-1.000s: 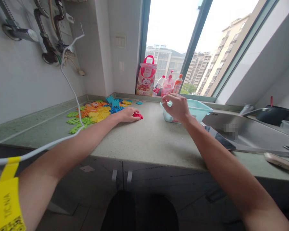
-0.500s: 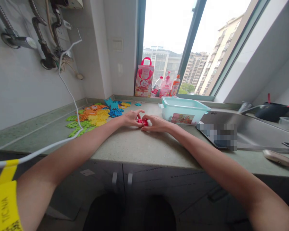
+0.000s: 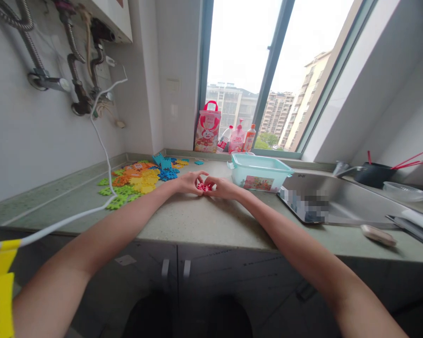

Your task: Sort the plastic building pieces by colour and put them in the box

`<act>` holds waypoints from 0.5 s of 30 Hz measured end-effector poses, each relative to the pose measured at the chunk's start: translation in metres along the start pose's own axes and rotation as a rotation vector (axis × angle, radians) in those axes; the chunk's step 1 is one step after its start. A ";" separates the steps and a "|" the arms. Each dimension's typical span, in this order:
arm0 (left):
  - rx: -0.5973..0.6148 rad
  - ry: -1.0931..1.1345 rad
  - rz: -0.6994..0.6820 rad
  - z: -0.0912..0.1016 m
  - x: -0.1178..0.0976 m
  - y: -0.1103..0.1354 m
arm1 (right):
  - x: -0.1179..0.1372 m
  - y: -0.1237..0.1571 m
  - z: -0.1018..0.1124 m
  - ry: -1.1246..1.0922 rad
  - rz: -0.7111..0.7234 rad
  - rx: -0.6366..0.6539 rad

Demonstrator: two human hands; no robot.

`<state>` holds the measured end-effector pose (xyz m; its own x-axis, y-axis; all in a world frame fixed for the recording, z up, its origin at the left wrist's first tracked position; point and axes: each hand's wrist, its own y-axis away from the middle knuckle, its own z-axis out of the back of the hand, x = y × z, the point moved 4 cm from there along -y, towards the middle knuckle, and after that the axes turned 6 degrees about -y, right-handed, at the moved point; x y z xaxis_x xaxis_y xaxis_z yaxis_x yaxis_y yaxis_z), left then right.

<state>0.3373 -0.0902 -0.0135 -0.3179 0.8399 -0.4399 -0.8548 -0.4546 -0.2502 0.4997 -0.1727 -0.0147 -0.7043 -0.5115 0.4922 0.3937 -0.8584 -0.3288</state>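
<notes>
Red interlocking plastic pieces [image 3: 203,187] lie between my two hands, just over the worktop. My left hand [image 3: 191,182] has its thumb and fingers curled round their left side. From the right, my right hand [image 3: 221,188] pinches them with thumb and fingertips. The fingers hide much of the red pieces, so how they join cannot be made out. Left of my hands, similar flat pieces are heaped by colour: green [image 3: 118,202], orange [image 3: 134,172], yellow [image 3: 145,181] and blue [image 3: 168,174]. A light-blue piece or joined group [image 3: 161,161] stands tilted behind them.
A turquoise plastic tub [image 3: 262,164] stands right of my hands, before the steel sink [image 3: 345,197]. A white cable [image 3: 70,217] crosses the counter at left. A pink bag [image 3: 207,132] and several bottles stand by the window. A pale oblong object [image 3: 378,235] lies front right.
The camera view has tilted up and shifted right, so the scene sits lower and further left. Both hands still hold the red pieces, their fingers slightly shifted.
</notes>
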 end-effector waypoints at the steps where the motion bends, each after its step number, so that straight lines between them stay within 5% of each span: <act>1: -0.004 0.008 0.001 0.000 0.000 0.000 | -0.001 -0.001 -0.001 -0.010 0.006 0.003; 15: -0.034 0.053 -0.013 -0.002 0.002 -0.001 | 0.001 0.001 0.004 0.139 -0.008 -0.031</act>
<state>0.3384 -0.0884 -0.0161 -0.2844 0.8293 -0.4811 -0.8440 -0.4546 -0.2846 0.5014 -0.1743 -0.0114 -0.7833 -0.4926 0.3792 0.3706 -0.8598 -0.3513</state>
